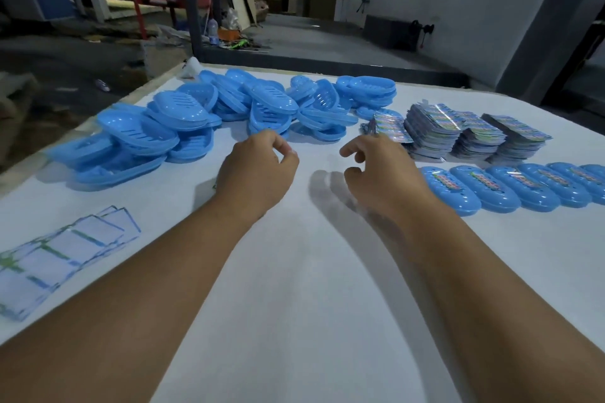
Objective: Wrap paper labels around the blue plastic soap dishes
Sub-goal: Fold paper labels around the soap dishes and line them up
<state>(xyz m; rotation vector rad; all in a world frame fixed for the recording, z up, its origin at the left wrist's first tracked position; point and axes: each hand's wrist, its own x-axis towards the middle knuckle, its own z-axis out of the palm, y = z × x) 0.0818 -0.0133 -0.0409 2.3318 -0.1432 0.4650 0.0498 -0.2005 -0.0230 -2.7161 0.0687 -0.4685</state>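
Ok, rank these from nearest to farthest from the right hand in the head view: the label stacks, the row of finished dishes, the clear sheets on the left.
From the right hand:
1. Label stacks, just beyond its fingers, to the right.
2. Row of finished dishes, to the right of the wrist; nearly as close as the stacks.
3. Clear sheets, across the table past the left arm, near the left edge.

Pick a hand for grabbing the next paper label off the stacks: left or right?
Right. The right hand hovers empty beside the label stacks; the left hand, also empty, sits nearer the unlabelled soap dishes, likely better for fetching one.
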